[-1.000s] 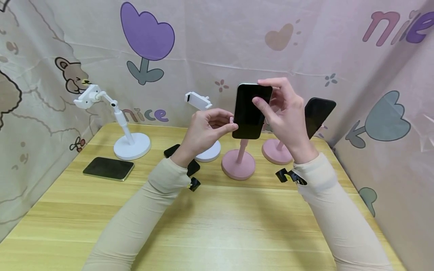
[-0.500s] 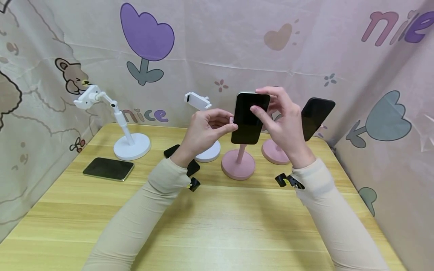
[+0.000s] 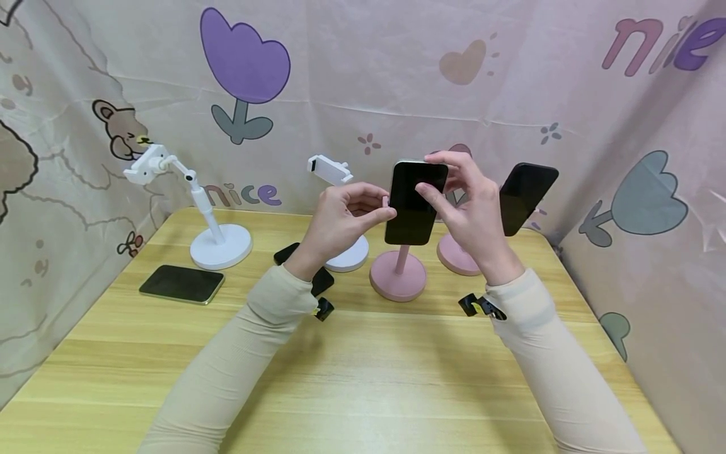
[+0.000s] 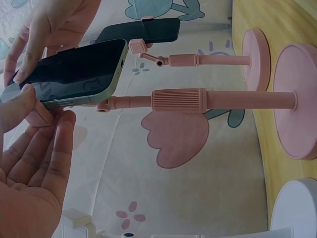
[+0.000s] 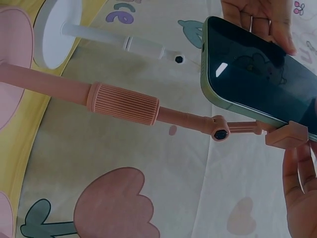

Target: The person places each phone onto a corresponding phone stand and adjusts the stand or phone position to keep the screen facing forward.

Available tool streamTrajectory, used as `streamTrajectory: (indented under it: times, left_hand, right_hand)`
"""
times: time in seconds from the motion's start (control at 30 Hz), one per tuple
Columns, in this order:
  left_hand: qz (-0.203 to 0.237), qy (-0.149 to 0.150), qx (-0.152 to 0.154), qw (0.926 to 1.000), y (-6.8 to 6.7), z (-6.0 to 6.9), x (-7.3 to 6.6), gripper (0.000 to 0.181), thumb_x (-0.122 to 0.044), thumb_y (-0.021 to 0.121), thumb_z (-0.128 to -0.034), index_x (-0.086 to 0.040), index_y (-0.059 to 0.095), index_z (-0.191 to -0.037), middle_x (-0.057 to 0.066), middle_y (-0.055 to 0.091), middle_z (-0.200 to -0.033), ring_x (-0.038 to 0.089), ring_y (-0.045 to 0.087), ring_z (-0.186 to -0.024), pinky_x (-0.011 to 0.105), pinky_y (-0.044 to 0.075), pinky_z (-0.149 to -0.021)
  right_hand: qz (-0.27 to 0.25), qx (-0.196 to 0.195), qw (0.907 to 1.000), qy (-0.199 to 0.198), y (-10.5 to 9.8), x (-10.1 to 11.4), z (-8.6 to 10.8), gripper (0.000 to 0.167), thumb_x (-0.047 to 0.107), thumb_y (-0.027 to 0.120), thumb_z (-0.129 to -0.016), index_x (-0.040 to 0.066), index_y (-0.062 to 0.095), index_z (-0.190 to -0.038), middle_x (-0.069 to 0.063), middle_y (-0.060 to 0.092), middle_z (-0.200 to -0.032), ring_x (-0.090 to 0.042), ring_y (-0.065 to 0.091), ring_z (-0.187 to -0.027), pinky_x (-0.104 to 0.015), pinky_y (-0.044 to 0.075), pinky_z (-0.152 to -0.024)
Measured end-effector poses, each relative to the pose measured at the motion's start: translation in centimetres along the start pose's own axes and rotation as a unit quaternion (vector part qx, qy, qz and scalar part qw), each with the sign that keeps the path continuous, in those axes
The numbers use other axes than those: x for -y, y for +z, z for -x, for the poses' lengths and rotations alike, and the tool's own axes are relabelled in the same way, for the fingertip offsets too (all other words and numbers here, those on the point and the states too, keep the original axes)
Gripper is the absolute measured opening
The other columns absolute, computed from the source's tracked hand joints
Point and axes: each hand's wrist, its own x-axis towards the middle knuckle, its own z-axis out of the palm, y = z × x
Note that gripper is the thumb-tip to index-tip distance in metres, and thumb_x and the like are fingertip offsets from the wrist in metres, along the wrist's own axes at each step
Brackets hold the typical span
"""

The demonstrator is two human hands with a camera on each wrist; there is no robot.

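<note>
A dark-screened smartphone [image 3: 416,203] stands nearly upright at the head of a pink phone stand [image 3: 398,276]. My right hand [image 3: 473,205] grips its upper right corner, thumb on the screen and fingers over the top edge. Beside the opposite edge, my left hand [image 3: 346,214] pinches the small pink end block of the stand's clamp [image 4: 39,115] between thumb and fingers. Seen from the right wrist, the clamp's other end block [image 5: 287,135] sits against the phone's side edge. Most of the clamp is hidden behind the phone.
Behind my right hand, another pink stand [image 3: 458,255] bears a tilted phone [image 3: 524,195]. Two white stands [image 3: 221,246] [image 3: 348,255] are at the left and centre. One phone [image 3: 183,283] lies flat at left; a dark phone [image 3: 323,281] lies partly under my left wrist.
The right hand has lowered the phone and shifted it slightly left, closer to the clamp end in the left hand. My left hand has hardly moved.
</note>
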Motion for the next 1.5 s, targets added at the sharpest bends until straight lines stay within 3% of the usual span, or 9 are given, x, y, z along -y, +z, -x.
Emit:
streamTrajectory:
  times: [0.37, 0.57, 0.73, 0.87, 0.93, 1.1, 1.27, 1.5]
  left_hand:
    - [0.01, -0.011, 0.005, 0.9999, -0.1, 0.1, 0.0, 0.02, -0.01, 0.086, -0.0919, -0.002, 0.079, -0.108, 0.012, 0.08, -0.1, 0.016, 0.077, -0.087, 0.025, 0.064, -0.081]
    - [0.015, -0.021, 0.01, 0.9996, -0.1, 0.2, -0.1, 0.02, -0.011, 0.085, -0.093, -0.004, 0.078, -0.11, 0.011, 0.079, -0.102, 0.018, 0.077, -0.091, 0.026, 0.064, -0.085]
    - [0.014, -0.028, 0.011, 0.9995, -0.1, 0.2, 0.0, 0.02, -0.012, 0.085, -0.0936, -0.004, 0.077, -0.111, 0.011, 0.079, -0.103, 0.018, 0.076, -0.092, 0.027, 0.064, -0.085]
    - [0.016, -0.032, 0.014, 0.9993, -0.1, 0.2, 0.1, 0.021, -0.012, 0.085, -0.0939, -0.004, 0.076, -0.111, 0.011, 0.078, -0.103, 0.018, 0.076, -0.093, 0.027, 0.064, -0.087]
    - [0.017, -0.033, 0.015, 0.9992, -0.1, 0.2, 0.1, 0.021, -0.012, 0.084, -0.094, -0.004, 0.076, -0.112, 0.011, 0.078, -0.103, 0.017, 0.076, -0.094, 0.029, 0.064, -0.088]
    - [0.019, -0.032, 0.017, 0.9992, -0.2, 0.3, 0.2, 0.022, -0.011, 0.084, -0.0944, -0.003, 0.075, -0.113, 0.011, 0.077, -0.105, 0.017, 0.076, -0.094, 0.036, 0.065, -0.091]
    - [0.021, -0.027, 0.018, 0.9993, -0.2, 0.3, 0.3, 0.022, -0.01, 0.084, -0.0943, -0.003, 0.075, -0.113, 0.011, 0.077, -0.105, 0.016, 0.076, -0.094, 0.03, 0.064, -0.089]
    - [0.029, -0.018, 0.023, 0.9992, -0.2, 0.2, 0.4, 0.022, -0.01, 0.083, -0.0947, -0.003, 0.074, -0.114, 0.012, 0.077, -0.105, 0.017, 0.076, -0.094, 0.027, 0.064, -0.088]
  right_hand:
    - [-0.011, -0.002, 0.9999, 0.006, 0.3, -0.2, 0.2, 0.044, 0.01, 0.08, -0.097, 0.011, 0.066, -0.138, -0.011, 0.072, -0.12, -0.001, 0.068, -0.09, -0.017, 0.057, -0.085]
    - [-0.044, -0.001, 0.999, 0.002, 0.2, -0.5, 0.7, 0.041, 0.006, 0.068, -0.105, 0.012, 0.063, -0.145, -0.015, 0.07, -0.116, -0.005, 0.067, -0.095, -0.02, 0.057, -0.094]
    - [-0.078, -0.006, 0.9969, 0.014, 0.0, -1.1, 1.3, 0.042, 0.011, 0.058, -0.111, 0.013, 0.057, -0.153, 0.006, 0.069, -0.109, -0.013, 0.066, -0.091, -0.021, 0.056, -0.095]
    - [-0.105, -0.008, 0.9932, 0.049, -0.3, -1.5, 2.0, 0.037, 0.017, 0.044, -0.116, 0.004, 0.054, -0.149, 0.017, 0.068, -0.114, -0.015, 0.067, -0.101, -0.024, 0.054, -0.098]
    - [-0.112, -0.006, 0.9911, 0.071, -0.3, -1.7, 2.3, 0.037, 0.018, 0.038, -0.117, 0.0, 0.054, -0.145, 0.015, 0.068, -0.117, -0.013, 0.066, -0.11, -0.026, 0.052, -0.102]
    - [-0.121, 0.003, 0.9859, 0.116, -0.4, -2.4, 3.1, 0.035, 0.011, 0.035, -0.115, -0.003, 0.053, -0.141, 0.011, 0.068, -0.115, -0.017, 0.064, -0.109, -0.023, 0.054, -0.101]
    - [-0.121, 0.01, 0.981, 0.151, -0.2, -3.2, 3.9, 0.035, 0.006, 0.035, -0.114, -0.004, 0.052, -0.143, 0.01, 0.068, -0.113, -0.014, 0.064, -0.11, -0.022, 0.054, -0.1]
    - [-0.08, 0.041, 0.9762, 0.197, 0.5, -4.7, 5.3, 0.032, 0.004, 0.045, -0.113, -0.003, 0.054, -0.143, -0.017, 0.067, -0.125, -0.007, 0.063, -0.11, -0.014, 0.052, -0.097]
